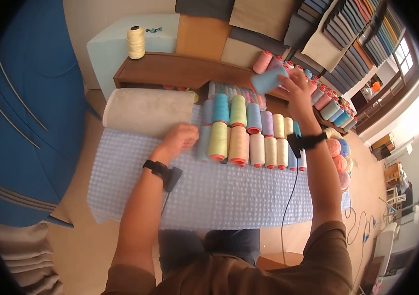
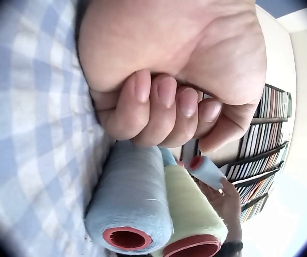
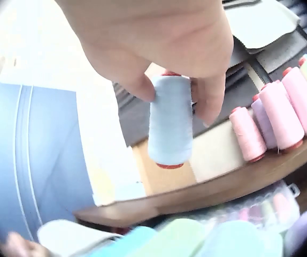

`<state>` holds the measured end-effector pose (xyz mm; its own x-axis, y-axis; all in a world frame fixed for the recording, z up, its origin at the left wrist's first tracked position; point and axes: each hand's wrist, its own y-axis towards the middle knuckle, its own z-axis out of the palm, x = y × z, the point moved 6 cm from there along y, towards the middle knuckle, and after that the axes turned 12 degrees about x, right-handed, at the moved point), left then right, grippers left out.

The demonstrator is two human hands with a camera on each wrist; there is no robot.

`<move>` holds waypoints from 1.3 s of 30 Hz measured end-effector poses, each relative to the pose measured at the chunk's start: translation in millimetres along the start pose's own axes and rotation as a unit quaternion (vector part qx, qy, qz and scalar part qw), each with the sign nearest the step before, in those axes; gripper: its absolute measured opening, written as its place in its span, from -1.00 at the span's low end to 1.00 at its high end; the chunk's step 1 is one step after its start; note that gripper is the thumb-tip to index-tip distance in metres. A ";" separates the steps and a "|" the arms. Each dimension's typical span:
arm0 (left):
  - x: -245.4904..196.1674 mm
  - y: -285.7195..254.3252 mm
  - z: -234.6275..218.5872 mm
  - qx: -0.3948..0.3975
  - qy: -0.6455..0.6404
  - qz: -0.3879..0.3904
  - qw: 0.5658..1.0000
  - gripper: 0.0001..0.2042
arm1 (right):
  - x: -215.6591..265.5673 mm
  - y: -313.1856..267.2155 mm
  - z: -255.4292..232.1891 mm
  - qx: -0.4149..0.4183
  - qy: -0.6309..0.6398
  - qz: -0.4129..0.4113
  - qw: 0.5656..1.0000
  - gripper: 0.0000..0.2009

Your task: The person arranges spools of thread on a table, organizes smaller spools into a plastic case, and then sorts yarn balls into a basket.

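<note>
My right hand holds a light blue thread spool above the brown shelf, pinching it near one end between thumb and fingers. Red ends of its core show at top and bottom in the right wrist view. My left hand rests on the checked cloth with its fingers curled toward the palm and nothing in them. Right beside it lies a blue-grey spool, next to a pale green spool. Two rows of spools, among them a peach one and a teal one, lie across the cloth.
Pink spools stand on the brown shelf, with more spools at its right end. A cream cone stands at the far left. Behind the rows sits a clear plastic box. A beige roll lies left; yarn balls lie right.
</note>
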<state>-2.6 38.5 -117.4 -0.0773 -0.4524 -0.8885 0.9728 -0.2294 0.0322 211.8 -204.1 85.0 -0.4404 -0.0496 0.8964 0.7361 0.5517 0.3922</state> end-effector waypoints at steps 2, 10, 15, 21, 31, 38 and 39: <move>0.6 0.8 -1.5 0.000 0.001 -0.001 1.000 -0.67 | 7.9 -39.4 -3.0 0.031 0.038 0.047 0.998 -0.64; 0.2 0.8 -0.6 0.018 0.020 -0.004 1.000 -0.67 | -43.0 -127.3 21.4 0.128 -0.240 0.159 0.949 -0.46; -1.5 0.0 0.9 0.015 0.023 -0.005 1.000 -0.66 | -37.6 -132.7 39.7 0.107 -0.340 0.123 0.926 -0.44; -1.7 0.4 1.4 0.006 0.023 -0.004 1.000 -0.66 | -8.0 -160.9 42.2 0.161 -0.357 0.097 0.915 -0.42; -1.9 0.0 0.9 0.008 0.024 0.001 1.000 -0.69 | -13.1 -162.9 34.4 0.190 -0.286 0.114 0.932 -0.45; -4.2 -1.2 4.2 0.004 0.030 -0.009 0.999 -0.70 | -17.7 -22.7 -23.1 0.001 -0.452 -0.035 0.891 -0.50; -4.2 -1.2 3.2 0.008 0.030 -0.009 0.999 -0.71 | -30.6 1.9 -35.5 -0.014 -0.457 -0.019 0.889 -0.48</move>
<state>-4.1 38.0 -112.3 -0.0815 -0.3955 -0.9148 0.9677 -0.2510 0.0223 244.9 -231.1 65.6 -0.6898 0.6364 0.3451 0.7184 0.5424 0.4356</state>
